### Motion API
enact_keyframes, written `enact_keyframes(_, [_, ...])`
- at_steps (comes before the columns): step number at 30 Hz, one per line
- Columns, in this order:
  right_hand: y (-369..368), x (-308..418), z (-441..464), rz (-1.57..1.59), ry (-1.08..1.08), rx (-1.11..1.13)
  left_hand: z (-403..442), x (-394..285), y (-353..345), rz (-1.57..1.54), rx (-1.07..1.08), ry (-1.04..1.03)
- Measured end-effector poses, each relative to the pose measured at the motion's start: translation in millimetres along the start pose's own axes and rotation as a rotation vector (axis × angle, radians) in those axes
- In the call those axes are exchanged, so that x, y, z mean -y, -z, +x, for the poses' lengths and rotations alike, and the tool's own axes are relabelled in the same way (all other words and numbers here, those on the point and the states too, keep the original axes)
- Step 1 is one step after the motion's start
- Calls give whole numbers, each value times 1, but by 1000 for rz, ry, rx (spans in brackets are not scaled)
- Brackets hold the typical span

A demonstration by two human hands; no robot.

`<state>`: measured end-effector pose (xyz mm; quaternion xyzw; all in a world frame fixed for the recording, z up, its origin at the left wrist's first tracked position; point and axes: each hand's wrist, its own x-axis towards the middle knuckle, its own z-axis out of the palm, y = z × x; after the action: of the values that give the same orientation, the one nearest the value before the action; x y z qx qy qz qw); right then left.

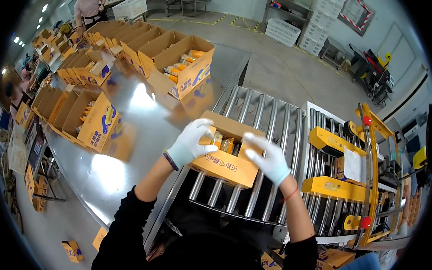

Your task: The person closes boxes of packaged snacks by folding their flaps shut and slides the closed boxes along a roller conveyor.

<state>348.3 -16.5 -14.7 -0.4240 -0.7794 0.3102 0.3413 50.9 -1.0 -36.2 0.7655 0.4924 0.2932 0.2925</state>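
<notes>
An open yellow carton with printed characters on its front rests on the metal rollers in front of me. Wrapped snack packets show inside it. My left hand, in a white glove, is at the carton's left end, fingers curved and apart at the side flap. At the right end is my right hand, also gloved in white, its fingers spread over the side flap and slightly blurred. Whether the right fingers touch the cardboard cannot be made out.
A steel table on the left bears rows of open cartons. To the right, the roller conveyor meets a yellow-framed machine. A person stands at the far left, with others behind.
</notes>
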Motion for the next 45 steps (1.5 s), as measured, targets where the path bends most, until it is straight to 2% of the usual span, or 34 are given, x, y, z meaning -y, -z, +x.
enact_keyframes(1, [6,-20,20,-273,222,-64,0,5,-10,265,-193,-238])
enact_keyframes(2, [7,-30,38,-391,228,-92,0,1,-14,268,-189,-237])
enact_keyframes(4, [6,-27,69,-394,-304,121,-5,-6,-18,274,-315,14])
enact_keyframes(5, [2,-22,69,-389,-301,123,-7,0,-21,279,-315,17])
enact_keyframes(7, [3,15,63,-826,110,-66,-7,18,-26,128,-376,100])
enact_keyframes(8, [3,36,50,-761,257,-170,-8,19,-19,126,-378,110])
enact_keyframes(10, [-9,67,1,-617,268,-124,-10,19,-6,-668,-110,373])
enact_keyframes(11, [-19,72,-23,-643,189,45,-15,25,-10,-892,-152,303])
enact_keyframes(13, [-41,45,-71,-637,103,61,-4,16,-12,-891,-63,323])
enact_keyframes(15, [-23,34,-84,-717,-25,109,17,10,-31,-882,62,291])
enact_keyframes(17, [3,23,-83,-835,-159,78,46,-24,-59,-951,41,275])
enact_keyframes(19, [24,-17,-76,-987,-247,-76,77,-47,-123,-814,-234,219])
enact_keyframes(20, [37,-27,-64,-995,-323,-86,83,-72,-155,-587,-412,135])
enact_keyframes(21, [49,-32,-54,-973,-334,-96,95,-72,-192,-341,-436,0])
enact_keyframes(22, [59,-37,-46,-952,-343,-107,106,-77,-209,-396,-269,-90])
enact_keyframes(23, [62,-44,-41,-956,-337,-112,114,-84,-215,-728,86,-78])
enact_keyframes(24, [61,-55,-39,-999,-299,-167,120,-76,-217,-659,315,-79])
enact_keyframes(26, [67,-70,-45,-1036,-261,-227,125,-76,-164,-339,443,11])
enact_keyframes(27, [72,-77,-54,-1038,-254,-266,128,-60,-149,-101,121,-69])
enact_keyframes(28, [73,-81,-61,-1039,-251,-308,136,-42,-114,-77,-156,-227])
enact_keyframes(29, [75,-78,-64,-1009,-262,-365,148,-40,-61,49,-248,-210])
enact_keyframes(30, [78,-82,-67,-1007,-264,-374,159,-17,-24,170,-374,-61])
enact_keyframes(31, [83,-89,-71,-1062,-256,-339,167,13,12,458,-679,-242])
enact_keyframes(32, [85,-91,-73,-1118,-246,-304,167,27,48,728,-810,-173])
enact_keyframes(34, [81,-90,-73,-1156,-199,-273,173,110,87,848,-566,250])
enact_keyframes(36, [60,-98,-76,-553,-164,-206,156,146,88,488,-569,177])
enact_keyframes(37, [45,-87,-74,-405,-111,-219,145,132,85,612,-495,125])
enact_keyframes(38, [26,-73,-71,-255,-66,-229,131,120,76,578,-447,79])
enact_keyframes(40, [11,-48,-59,-478,-7,-174,79,73,59,443,-349,-50])
enact_keyframes(42, [0,-34,-55,-441,-35,-253,20,42,57,192,-284,-89])
enact_keyframes(43, [-5,-25,-51,-410,-46,-323,-7,17,63,72,-211,-25])
enact_keyframes(44, [-9,-12,-46,-379,-53,-391,-29,2,69,-205,-164,175])
enact_keyframes(45, [-10,0,-41,-471,1,-313,-45,-1,77,-377,-196,119])
